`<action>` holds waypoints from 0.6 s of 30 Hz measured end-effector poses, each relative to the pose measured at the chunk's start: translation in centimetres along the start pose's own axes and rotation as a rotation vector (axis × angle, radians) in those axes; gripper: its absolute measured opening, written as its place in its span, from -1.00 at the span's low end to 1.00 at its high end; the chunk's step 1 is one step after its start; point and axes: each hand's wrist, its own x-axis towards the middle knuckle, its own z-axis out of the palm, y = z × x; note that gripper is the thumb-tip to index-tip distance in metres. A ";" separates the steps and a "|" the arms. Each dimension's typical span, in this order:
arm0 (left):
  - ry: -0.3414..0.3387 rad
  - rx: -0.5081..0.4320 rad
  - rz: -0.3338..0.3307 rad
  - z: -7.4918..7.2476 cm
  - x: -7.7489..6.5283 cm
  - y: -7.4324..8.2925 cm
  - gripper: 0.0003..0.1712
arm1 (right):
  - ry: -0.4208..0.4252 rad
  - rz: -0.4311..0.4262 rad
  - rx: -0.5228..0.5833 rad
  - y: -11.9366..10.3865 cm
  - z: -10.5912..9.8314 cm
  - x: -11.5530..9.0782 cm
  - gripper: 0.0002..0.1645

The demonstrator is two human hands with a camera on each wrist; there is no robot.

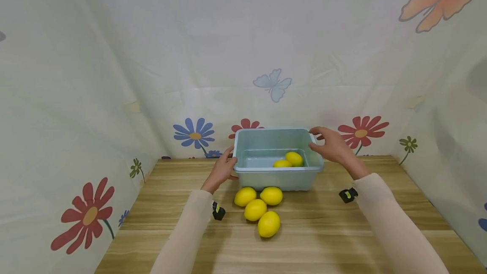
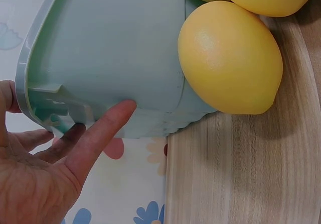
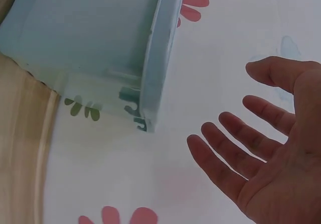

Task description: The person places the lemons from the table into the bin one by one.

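Note:
A light blue plastic basin (image 1: 279, 179) stands on the table with two yellow lemons (image 1: 294, 159) inside, toward its right end. My left hand (image 1: 221, 171) holds the basin's left end. In the left wrist view its thumb is over the rim (image 2: 22, 78) and its fingers (image 2: 103, 136) reach below, one along the outer wall. By the right end is my right hand (image 1: 332, 145). The right wrist view shows its fingers (image 3: 225, 169) spread and slightly bent, apart from the rim, with nothing in them. Several more lemons (image 1: 255, 210) lie in front of the basin.
The wooden table (image 1: 319, 240) runs back to a pale curtain (image 1: 213, 45) printed with flowers and butterflies. More curtain hangs at both sides. Behind the basin the back wall is close. A small black device (image 1: 348, 195) is strapped at each wrist.

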 end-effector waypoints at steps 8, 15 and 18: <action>-0.009 -0.003 0.002 0.0 -0.1 0.0 -0.30 | 0.017 0.119 0.146 2.2 0.2 -0.5 -0.36; -0.010 -0.001 0.002 -0.1 0.0 -0.1 -0.31 | -0.020 0.184 0.288 3.8 0.8 -0.9 -0.31; -0.013 -0.004 0.002 -0.1 -0.1 0.0 -0.30 | -0.038 0.207 0.350 4.4 1.1 -1.0 -0.26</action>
